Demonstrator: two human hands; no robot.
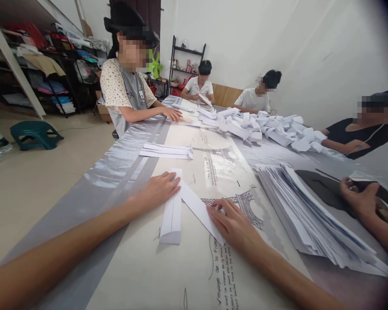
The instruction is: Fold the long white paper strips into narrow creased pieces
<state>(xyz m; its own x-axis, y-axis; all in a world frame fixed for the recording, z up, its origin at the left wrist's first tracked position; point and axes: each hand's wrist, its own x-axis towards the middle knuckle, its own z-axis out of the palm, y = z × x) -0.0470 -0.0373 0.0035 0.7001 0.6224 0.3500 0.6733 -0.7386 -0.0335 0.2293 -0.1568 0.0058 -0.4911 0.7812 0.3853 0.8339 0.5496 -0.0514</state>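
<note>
A long white folded paper (172, 211) lies on the table in front of me, with one flap angled out to the right. My left hand (158, 189) lies flat on its upper end, fingers stretched out and pressing it down. My right hand (233, 221) rests palm down on the angled flap (197, 206), fingertips spread along the fold. Neither hand grips anything.
A fanned stack of flat white sheets (310, 215) lies to my right. A folded piece (166, 150) sits further up the table, and a heap of folded white pieces (265, 127) at the far end. Several people sit around the table; another person's hand (358, 198) is at right. A green stool (35, 133) stands on the floor.
</note>
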